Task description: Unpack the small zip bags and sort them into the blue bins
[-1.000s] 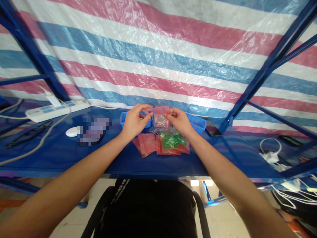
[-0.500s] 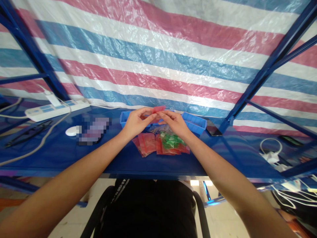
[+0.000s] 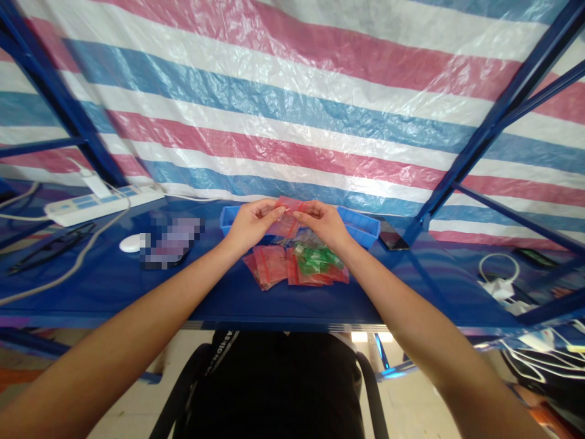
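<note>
Between my two hands a small red translucent zip bag (image 3: 289, 221) is stretched out. My left hand (image 3: 256, 222) pinches its left side, thumb and fingers closed. On the other side my right hand (image 3: 322, 221) grips it the same way. Just below lie red zip bags (image 3: 270, 266) on the blue table, in a flat stack. Beside them green bags (image 3: 315, 259) rest on more red ones. Clear bags (image 3: 305, 238) lie behind the green ones, partly covered. What the held bag contains, if anything, I cannot make out.
Blue plastic bins (image 3: 361, 227) stand behind my hands. To the left are a white power strip (image 3: 105, 204), a cable, glasses (image 3: 50, 249), a white oval object (image 3: 132, 243) and a blurred-out item. A dark phone (image 3: 393, 235) lies right; a blue metal frame (image 3: 479, 134) rises behind.
The red zip bag, earlier mostly folded or hidden between my fingers, now hangs spread out below them. My hands have moved slightly apart.
</note>
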A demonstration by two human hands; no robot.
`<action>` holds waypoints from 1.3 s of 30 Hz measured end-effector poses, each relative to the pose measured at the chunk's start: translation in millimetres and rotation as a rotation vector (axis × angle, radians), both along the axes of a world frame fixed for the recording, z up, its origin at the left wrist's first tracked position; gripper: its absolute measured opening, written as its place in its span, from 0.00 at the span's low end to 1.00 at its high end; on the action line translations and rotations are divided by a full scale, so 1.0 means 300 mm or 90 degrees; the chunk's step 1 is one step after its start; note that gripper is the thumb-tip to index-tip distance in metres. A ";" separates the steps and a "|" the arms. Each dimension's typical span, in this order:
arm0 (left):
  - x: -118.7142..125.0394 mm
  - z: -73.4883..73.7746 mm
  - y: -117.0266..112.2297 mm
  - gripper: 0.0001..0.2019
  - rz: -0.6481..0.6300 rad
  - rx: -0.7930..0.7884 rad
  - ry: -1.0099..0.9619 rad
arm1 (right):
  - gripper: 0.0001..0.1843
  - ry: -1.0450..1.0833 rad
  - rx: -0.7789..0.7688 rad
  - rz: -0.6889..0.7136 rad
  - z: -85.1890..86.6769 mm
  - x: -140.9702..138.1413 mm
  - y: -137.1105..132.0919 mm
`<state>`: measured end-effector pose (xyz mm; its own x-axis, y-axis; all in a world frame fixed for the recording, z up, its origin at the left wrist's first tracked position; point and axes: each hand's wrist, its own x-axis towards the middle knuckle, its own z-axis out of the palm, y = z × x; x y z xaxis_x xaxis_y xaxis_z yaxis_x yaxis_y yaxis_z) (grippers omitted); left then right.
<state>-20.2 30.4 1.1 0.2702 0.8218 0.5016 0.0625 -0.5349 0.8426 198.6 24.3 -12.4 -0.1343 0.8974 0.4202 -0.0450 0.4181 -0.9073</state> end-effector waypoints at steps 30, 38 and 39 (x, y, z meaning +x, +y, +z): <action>-0.002 0.007 -0.038 0.21 0.107 0.130 0.151 | 0.24 0.020 0.018 0.009 0.040 -0.006 -0.043; 0.007 -0.004 -0.015 0.22 0.058 0.060 0.053 | 0.37 0.034 0.021 -0.050 0.027 0.010 -0.011; 0.009 -0.007 -0.011 0.22 0.058 0.055 0.054 | 0.34 0.028 0.008 -0.016 0.027 0.010 -0.014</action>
